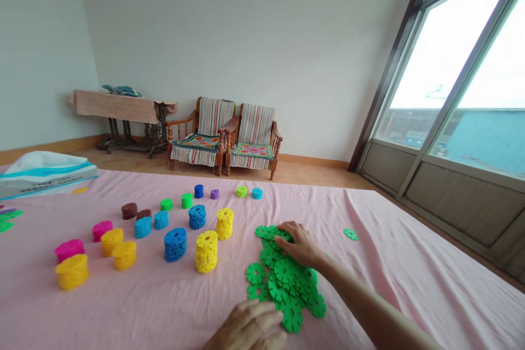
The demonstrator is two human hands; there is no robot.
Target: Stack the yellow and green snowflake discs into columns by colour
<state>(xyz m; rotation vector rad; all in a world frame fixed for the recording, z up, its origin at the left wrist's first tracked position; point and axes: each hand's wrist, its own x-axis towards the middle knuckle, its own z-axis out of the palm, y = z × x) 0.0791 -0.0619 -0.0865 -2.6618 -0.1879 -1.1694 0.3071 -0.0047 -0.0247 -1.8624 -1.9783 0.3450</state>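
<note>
A loose pile of green snowflake discs [287, 281] lies on the pink cloth in front of me. My right hand [297, 241] rests on the pile's far edge, fingers curled down onto the discs there. Whether it grips one is hidden. My left hand [250, 328] lies at the bottom edge, fingers stretched flat on the cloth and touching the near side of the pile. One green disc [350, 234] lies alone to the right.
Stacks of discs stand left of the pile: yellow [206, 251], blue [175, 244], pink [69, 249], brown [129, 210] and small green, purple and blue ones farther back. A white and teal bag [45, 174] lies far left. Two wooden armchairs [223, 136] stand by the wall.
</note>
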